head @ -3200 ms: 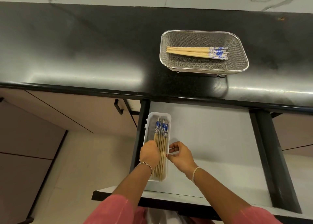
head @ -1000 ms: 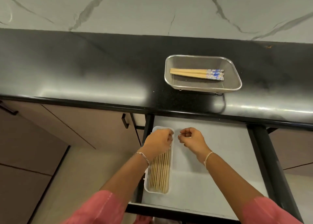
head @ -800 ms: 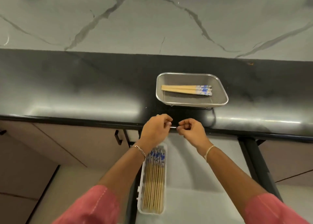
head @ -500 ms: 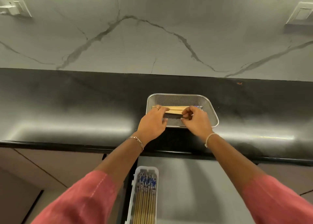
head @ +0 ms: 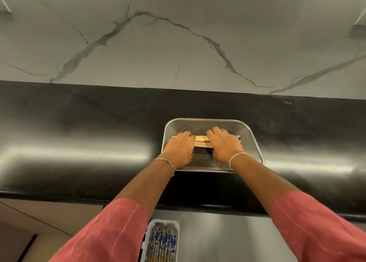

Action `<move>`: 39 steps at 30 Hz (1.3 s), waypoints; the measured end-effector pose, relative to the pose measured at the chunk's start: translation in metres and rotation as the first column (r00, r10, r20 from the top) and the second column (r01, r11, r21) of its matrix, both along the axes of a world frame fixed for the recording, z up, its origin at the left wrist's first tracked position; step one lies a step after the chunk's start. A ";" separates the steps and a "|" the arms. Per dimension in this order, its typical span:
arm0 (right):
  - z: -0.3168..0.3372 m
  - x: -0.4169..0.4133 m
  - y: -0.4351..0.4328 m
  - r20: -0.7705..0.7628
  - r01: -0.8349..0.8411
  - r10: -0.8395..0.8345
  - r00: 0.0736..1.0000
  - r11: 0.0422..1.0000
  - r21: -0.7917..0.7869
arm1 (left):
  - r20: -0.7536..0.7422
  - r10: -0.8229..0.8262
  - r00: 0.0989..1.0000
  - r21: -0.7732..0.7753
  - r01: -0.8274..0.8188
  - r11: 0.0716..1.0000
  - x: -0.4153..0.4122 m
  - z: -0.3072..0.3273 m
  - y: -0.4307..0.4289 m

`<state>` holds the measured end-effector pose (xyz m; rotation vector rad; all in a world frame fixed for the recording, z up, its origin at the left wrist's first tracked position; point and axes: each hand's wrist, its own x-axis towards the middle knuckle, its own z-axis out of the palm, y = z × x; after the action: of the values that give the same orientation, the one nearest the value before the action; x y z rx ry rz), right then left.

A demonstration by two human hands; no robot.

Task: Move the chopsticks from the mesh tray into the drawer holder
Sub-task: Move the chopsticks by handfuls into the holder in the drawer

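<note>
Seen from the head camera, both hands are down inside the mesh tray [head: 251,132] on the black bench [head: 79,135]. The left hand [head: 181,148] lies palm-down over the left end of the chopsticks [head: 201,142], and the right hand [head: 224,145] covers their right part, so only a short wooden stretch shows between the two hands, plus a sliver of blue pattern poking out past the right fingers. The fingers curl down onto the bundle, but whether either grip has closed around the sticks is hidden under the palms; I cannot tell. How many sticks lie in the tray is also hard to count. Pink sleeves [head: 111,230] fill the lower corners. At the bottom edge, the white holder [head: 150,240] sits in the open drawer [head: 227,240], cut off by the frame, with the blue-patterned ends of more sticks packed inside it. The marble wall [head: 178,34] rises behind the bench. No writing or labels are readable anywhere.
</note>
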<state>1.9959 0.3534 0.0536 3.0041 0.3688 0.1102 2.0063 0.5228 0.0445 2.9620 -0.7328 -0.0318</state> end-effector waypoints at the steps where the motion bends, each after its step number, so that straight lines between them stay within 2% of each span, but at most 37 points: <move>1: -0.003 0.005 0.001 0.009 -0.020 0.021 1.000 0.999 -0.032 | 0.004 0.002 1.000 0.008 -0.002 1.000 0.004 -0.003 0.000; 9: -0.020 0.024 0.003 0.037 -0.137 0.147 0.989 0.971 -0.198 | 0.148 -0.006 0.989 0.044 -0.001 0.999 0.016 -0.009 0.000; 19: -0.020 0.023 0.000 0.159 -0.232 0.296 0.942 0.914 -0.333 | 0.197 0.004 0.980 0.002 -0.004 1.000 0.016 -0.004 0.001; 26: -0.011 0.012 -0.005 0.231 -0.277 0.363 0.903 0.901 -0.334 | 0.221 -0.007 0.975 0.042 -0.002 0.999 0.010 0.006 0.003; 31: 0.009 -0.004 -0.009 0.245 -0.323 0.414 0.877 0.884 -0.338 | 0.031 0.014 0.999 -0.105 -0.011 0.994 0.002 0.022 0.003; 34: 0.028 -0.015 -0.010 0.245 -0.345 0.429 0.870 0.882 -0.320 | -0.207 -0.031 0.978 -0.302 -0.034 0.953 -0.010 0.044 0.008; 36: 0.042 -0.024 -0.009 0.238 -0.391 0.470 0.850 0.865 -0.314 | -0.443 -0.134 0.887 -0.480 -0.109 0.871 -0.019 0.062 0.012; 38: 0.054 -0.036 -0.006 0.214 -0.452 0.522 0.826 0.839 -0.302 | -0.650 -0.241 0.721 -0.596 -0.286 0.750 -0.031 0.079 0.021; 39: 0.061 -0.043 -0.004 0.204 -0.479 0.544 0.814 0.827 -0.295 | -0.708 -0.292 0.644 -0.616 -0.359 0.701 -0.037 0.086 0.027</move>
<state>1.9524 0.3491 0.1143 2.5266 1.0734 0.4956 1.9696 0.5499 0.1308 1.8726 -0.3892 -0.7789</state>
